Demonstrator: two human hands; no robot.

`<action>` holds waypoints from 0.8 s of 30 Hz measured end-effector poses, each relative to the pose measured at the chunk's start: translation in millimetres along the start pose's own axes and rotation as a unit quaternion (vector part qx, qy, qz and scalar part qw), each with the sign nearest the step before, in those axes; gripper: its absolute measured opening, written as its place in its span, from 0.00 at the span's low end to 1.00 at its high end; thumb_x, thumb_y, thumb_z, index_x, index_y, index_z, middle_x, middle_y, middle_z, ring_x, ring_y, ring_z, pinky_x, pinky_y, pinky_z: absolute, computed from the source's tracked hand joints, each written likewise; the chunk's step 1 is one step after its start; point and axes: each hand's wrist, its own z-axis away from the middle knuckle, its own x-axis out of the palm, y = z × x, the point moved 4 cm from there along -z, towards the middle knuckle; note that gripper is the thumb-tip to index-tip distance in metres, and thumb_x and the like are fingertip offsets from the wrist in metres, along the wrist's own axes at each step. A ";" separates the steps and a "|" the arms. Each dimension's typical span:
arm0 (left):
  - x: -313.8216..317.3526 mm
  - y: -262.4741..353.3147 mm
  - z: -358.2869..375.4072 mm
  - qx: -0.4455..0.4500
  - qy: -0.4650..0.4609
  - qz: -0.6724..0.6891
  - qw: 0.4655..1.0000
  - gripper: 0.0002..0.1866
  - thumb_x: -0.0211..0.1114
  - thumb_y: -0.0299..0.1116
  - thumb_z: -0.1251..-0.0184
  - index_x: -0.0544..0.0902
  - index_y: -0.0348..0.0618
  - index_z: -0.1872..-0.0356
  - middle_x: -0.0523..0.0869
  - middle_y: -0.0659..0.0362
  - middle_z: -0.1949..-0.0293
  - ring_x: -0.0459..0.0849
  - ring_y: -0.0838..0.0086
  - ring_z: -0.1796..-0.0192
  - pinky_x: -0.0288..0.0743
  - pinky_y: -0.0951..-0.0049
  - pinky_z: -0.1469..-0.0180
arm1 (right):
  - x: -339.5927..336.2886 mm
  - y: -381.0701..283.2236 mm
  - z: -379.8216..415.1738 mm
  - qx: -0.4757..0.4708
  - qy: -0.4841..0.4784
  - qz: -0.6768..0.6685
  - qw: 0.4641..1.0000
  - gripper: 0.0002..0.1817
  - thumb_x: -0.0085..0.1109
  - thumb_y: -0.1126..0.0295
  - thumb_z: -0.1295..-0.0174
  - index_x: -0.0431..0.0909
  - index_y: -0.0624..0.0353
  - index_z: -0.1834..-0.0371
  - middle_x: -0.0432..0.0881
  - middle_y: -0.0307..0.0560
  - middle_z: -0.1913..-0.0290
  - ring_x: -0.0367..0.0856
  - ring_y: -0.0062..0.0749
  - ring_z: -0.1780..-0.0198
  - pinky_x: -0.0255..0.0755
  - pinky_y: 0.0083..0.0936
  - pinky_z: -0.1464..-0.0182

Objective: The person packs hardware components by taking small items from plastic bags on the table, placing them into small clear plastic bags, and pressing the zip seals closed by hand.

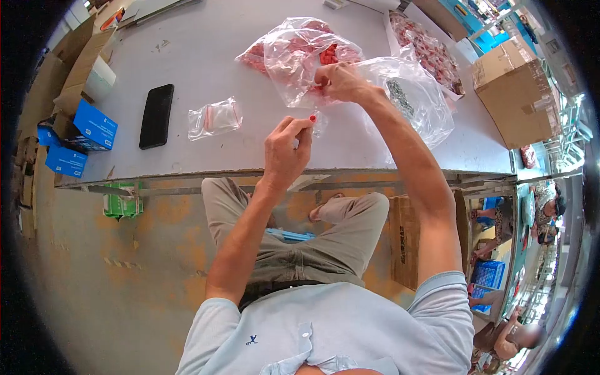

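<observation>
Our left hand (286, 149) pinches a tiny red piece (312, 117) near the tabletop's (206, 50) front edge; right hand (340, 81) grips the floppy, slippery bag (300, 53). Best held by its rim.

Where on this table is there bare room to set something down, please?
Bare tabletop lies beyond the black phone and the small zip bag, left of the bag of red parts. It is crowded around the right hand, the left hand and the clear bag.
</observation>
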 end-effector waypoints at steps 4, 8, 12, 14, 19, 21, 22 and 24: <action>0.9 -3.5 2.0 0.003 -0.002 0.009 1.000 0.07 0.68 0.20 0.32 0.89 0.36 0.56 0.87 0.52 0.66 0.87 0.65 0.66 0.81 0.68 0.61 | 5.5 -0.4 -7.1 0.006 -0.030 -0.027 0.999 0.16 0.61 0.77 0.45 0.89 0.58 0.53 0.91 0.54 0.60 0.91 0.45 0.55 0.81 0.38 0.50; 2.1 -0.6 1.3 0.004 -0.001 0.026 1.000 0.07 0.68 0.20 0.32 0.88 0.37 0.56 0.86 0.51 0.65 0.87 0.59 0.66 0.80 0.63 0.64 | 3.3 5.1 -6.5 0.079 -0.020 -0.096 0.992 0.16 0.60 0.77 0.47 0.89 0.59 0.54 0.91 0.54 0.62 0.90 0.43 0.56 0.81 0.38 0.52; 2.0 -1.2 2.2 0.009 0.001 0.002 1.000 0.06 0.67 0.20 0.32 0.88 0.37 0.57 0.86 0.51 0.65 0.87 0.58 0.67 0.80 0.62 0.64 | 6.4 7.5 -10.0 0.096 -0.059 -0.058 0.992 0.14 0.61 0.76 0.47 0.90 0.59 0.58 0.91 0.54 0.63 0.90 0.42 0.59 0.82 0.37 0.53; 2.3 -0.8 2.9 0.015 -0.001 -0.003 1.000 0.06 0.67 0.20 0.32 0.88 0.37 0.57 0.87 0.51 0.65 0.87 0.58 0.66 0.80 0.62 0.63 | 12.8 11.4 -9.2 0.090 -0.050 -0.048 0.994 0.13 0.60 0.76 0.47 0.90 0.60 0.59 0.91 0.54 0.63 0.90 0.42 0.59 0.82 0.37 0.53; 2.1 -1.0 2.8 0.021 -0.003 -0.004 1.000 0.06 0.67 0.20 0.32 0.88 0.36 0.57 0.87 0.50 0.65 0.87 0.57 0.66 0.80 0.61 0.62 | -4.4 -0.6 7.2 0.002 0.122 -0.115 0.986 0.10 0.66 0.74 0.43 0.89 0.61 0.59 0.90 0.50 0.63 0.89 0.32 0.60 0.82 0.30 0.54; -0.1 -1.5 2.9 0.011 0.000 -0.002 1.000 0.06 0.67 0.20 0.32 0.88 0.36 0.57 0.87 0.50 0.65 0.87 0.57 0.65 0.81 0.61 0.62 | -12.9 -10.1 19.7 -0.005 0.129 -0.255 0.958 0.09 0.66 0.75 0.40 0.88 0.62 0.57 0.90 0.46 0.62 0.88 0.28 0.60 0.81 0.27 0.53; -0.4 -2.1 3.2 -0.002 -0.004 0.005 1.000 0.06 0.68 0.20 0.33 0.88 0.36 0.57 0.87 0.50 0.64 0.88 0.57 0.65 0.81 0.62 0.61 | -18.0 -17.1 30.1 -0.006 0.133 -0.389 0.911 0.08 0.67 0.75 0.38 0.87 0.62 0.56 0.89 0.42 0.61 0.87 0.24 0.59 0.81 0.24 0.52; 1.7 -3.1 1.7 -0.015 -0.004 0.015 1.000 0.06 0.68 0.20 0.33 0.88 0.36 0.57 0.87 0.50 0.64 0.88 0.57 0.65 0.81 0.62 0.61 | -19.2 -37.7 57.1 0.001 0.090 -0.429 0.899 0.07 0.65 0.78 0.33 0.85 0.62 0.54 0.87 0.37 0.57 0.84 0.20 0.55 0.80 0.22 0.50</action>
